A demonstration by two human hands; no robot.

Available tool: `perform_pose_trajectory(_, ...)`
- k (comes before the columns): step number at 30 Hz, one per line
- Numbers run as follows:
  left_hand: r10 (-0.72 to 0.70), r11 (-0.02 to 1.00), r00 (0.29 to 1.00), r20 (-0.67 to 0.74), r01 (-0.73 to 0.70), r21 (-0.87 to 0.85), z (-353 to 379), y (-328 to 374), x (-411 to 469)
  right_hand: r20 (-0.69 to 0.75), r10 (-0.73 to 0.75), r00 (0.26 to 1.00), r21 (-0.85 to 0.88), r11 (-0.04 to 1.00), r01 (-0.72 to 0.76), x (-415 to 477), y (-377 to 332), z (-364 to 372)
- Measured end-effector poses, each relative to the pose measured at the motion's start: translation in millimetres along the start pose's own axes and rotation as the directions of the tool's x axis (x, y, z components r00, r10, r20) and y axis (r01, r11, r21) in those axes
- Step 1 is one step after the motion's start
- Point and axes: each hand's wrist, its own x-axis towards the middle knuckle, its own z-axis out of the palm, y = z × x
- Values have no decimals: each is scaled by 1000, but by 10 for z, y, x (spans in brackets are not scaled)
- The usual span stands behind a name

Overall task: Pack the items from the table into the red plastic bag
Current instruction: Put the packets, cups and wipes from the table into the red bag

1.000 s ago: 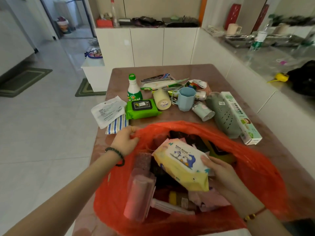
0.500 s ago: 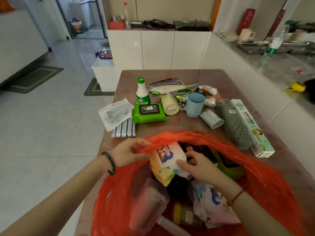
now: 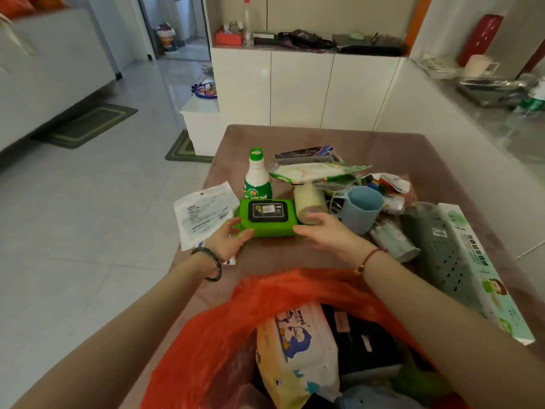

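Note:
The red plastic bag [image 3: 206,343] lies open at the near edge of the brown table [image 3: 295,137]. Inside it sit a white and yellow wipes pack [image 3: 298,349] and dark items. Beyond the bag, a green wipes pack [image 3: 267,219] with a black lid lies flat on the table. My left hand [image 3: 228,242] clasps its front left corner. My right hand [image 3: 324,234] clasps its front right end.
Around the green pack are a white paper packet [image 3: 203,214], a green-capped bottle [image 3: 257,178], a cream roll [image 3: 309,202], a blue cup [image 3: 361,209], a grey perforated case [image 3: 436,249] and a long box [image 3: 483,267]. A counter runs along the right, floor lies left.
Both hands have left the bag and reached forward onto the green wipes pack. The white and yellow wipes pack now rests inside the bag, released.

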Motion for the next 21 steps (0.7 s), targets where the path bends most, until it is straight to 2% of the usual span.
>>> perform_pose_trajectory(5,-139,988,988,-71,134,-80,232,-9,469,-17,202,979,124,972,-199,775,206,254)
perform_pose_trajectory(9,-187,972,972,-144,163,-167,261,-34,678,-59,214,975,106,973,-207,1113,269,303)
perform_pose_trajectory(12,-247,948,958,-147,208,-241,244,-43,708,-131,173,976,-1,985,-174,1195,385,295)
perform_pose_trajectory(18,-272,942,956,-115,240,-236,190,-120,671,35,269,962,-52,962,-268,945,494,220)
perform_pose_trajectory(21,-269,948,959,-91,247,-199,163,-81,544,43,272,961,-24,962,-271,732,559,208)
